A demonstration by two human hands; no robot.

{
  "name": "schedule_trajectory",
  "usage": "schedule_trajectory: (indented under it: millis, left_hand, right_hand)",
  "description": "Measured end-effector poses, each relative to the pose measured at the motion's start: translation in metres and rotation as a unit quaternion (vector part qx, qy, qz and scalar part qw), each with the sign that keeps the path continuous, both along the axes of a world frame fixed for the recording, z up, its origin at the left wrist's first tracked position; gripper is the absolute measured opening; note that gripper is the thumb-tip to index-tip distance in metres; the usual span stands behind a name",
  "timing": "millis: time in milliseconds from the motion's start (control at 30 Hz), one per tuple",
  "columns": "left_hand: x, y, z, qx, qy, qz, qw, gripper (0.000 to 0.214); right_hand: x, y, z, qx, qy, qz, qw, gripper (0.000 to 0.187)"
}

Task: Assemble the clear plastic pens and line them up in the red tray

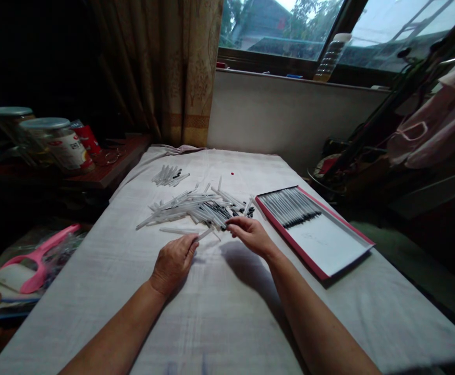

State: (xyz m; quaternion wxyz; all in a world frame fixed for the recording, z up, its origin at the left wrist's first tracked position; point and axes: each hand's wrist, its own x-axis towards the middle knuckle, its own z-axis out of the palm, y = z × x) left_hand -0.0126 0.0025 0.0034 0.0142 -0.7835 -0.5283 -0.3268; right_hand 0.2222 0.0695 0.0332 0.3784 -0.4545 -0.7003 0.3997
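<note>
My left hand [175, 262] is closed on a translucent white pen barrel [205, 234] that points up and to the right. Just right of it, my right hand [249, 235] has its thumb and fingers pinched at the edge of the pile; what sits between the fingertips is too small to make out. Beyond both hands lies a loose pile of whitish pen barrels [172, 207], with dark refills [218, 209] among them. Small black caps [251, 210] lie at the pile's right side. To the right, a red-edged shallow box [317, 269] holds a row of assembled-looking pens [290, 204] with black ends.
A smaller heap of barrels [167, 175] lies at the far left of the cloth-covered table [211, 323]. A small red piece [232, 173] sits near the back. Jars [65, 148] stand on a side table at left, above pink-handled scissors [41, 260]. A bottle [331, 57] stands on the windowsill.
</note>
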Motion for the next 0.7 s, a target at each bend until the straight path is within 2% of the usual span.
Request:
schedule_trajectory:
  millis: [100, 167, 300, 467, 567, 700]
  left_hand:
    - [-0.003, 0.002, -0.001, -0.036, -0.040, 0.028, 0.998, 0.028]
    - [-0.003, 0.002, -0.001, -0.061, -0.052, 0.043, 0.996, 0.028]
    - [-0.003, 0.004, 0.000, -0.084, -0.065, 0.064, 0.992, 0.032]
    - [-0.002, 0.005, 0.001, -0.096, -0.086, 0.051, 0.990, 0.033]
    - [-0.002, 0.005, 0.000, -0.106, -0.091, 0.049, 0.989, 0.033]
    - [-0.002, 0.005, 0.000, -0.101, -0.090, 0.040, 0.990, 0.033]
  right_hand:
    - [0.020, 0.016, 0.004, 0.040, -0.134, -0.134, 0.981, 0.022]
    - [0.026, 0.024, 0.008, 0.043, -0.247, -0.161, 0.954, 0.022]
    - [0.020, 0.035, 0.017, 0.043, -0.414, -0.107, 0.903, 0.026]
    - [0.003, 0.041, 0.021, 0.043, -0.529, -0.056, 0.846, 0.025]
    - [-0.001, 0.042, 0.022, 0.046, -0.552, -0.060, 0.830, 0.028]
    - [0.005, 0.034, 0.025, 0.049, -0.546, -0.072, 0.833, 0.030]
